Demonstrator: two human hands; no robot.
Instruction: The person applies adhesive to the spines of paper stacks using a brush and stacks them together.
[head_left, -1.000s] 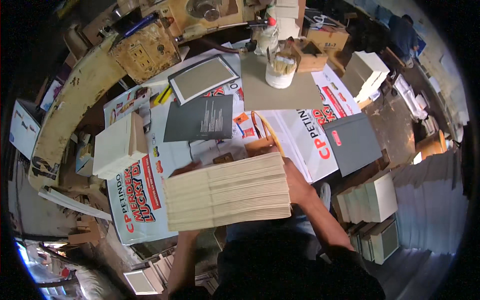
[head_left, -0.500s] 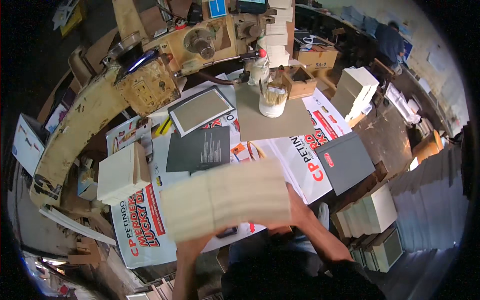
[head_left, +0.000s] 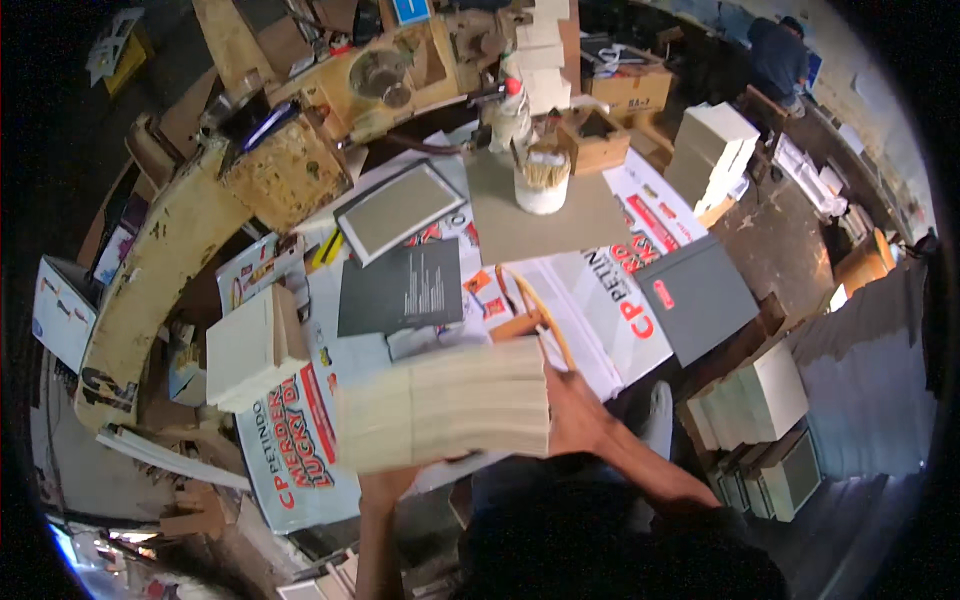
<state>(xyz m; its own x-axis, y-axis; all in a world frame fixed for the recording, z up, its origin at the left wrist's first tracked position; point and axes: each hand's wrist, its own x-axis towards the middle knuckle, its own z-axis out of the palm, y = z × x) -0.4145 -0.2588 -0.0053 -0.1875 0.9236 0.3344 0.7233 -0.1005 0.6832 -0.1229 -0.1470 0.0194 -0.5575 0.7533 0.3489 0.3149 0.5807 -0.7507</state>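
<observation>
A thick stack of cream book blocks (head_left: 440, 408) is held between my two hands over the near edge of the table, its ridged long side facing up. My left hand (head_left: 388, 484) grips it from below at its left part; most of those fingers are hidden under the paper. Around the right end is closed my right hand (head_left: 578, 412), fingers partly behind the stack. Just beyond lies a dark grey book cover (head_left: 400, 288). Another dark grey cover (head_left: 698, 300) rests at the table's right edge. The stack is slightly blurred.
A second pile of book blocks (head_left: 255, 348) stands at the table's left. Farther back are a grey board with a white border (head_left: 402, 212), a white pot of brushes (head_left: 541, 182) and a wooden box (head_left: 594, 142). A worn machine (head_left: 160, 250) curves along the left. More blocks (head_left: 752, 400) stand right.
The stack has turned more level and now shows more of its ridged side. Both hands still hold it. My view has shifted a little, and an orange-brown strip beyond the stack shows more fully.
</observation>
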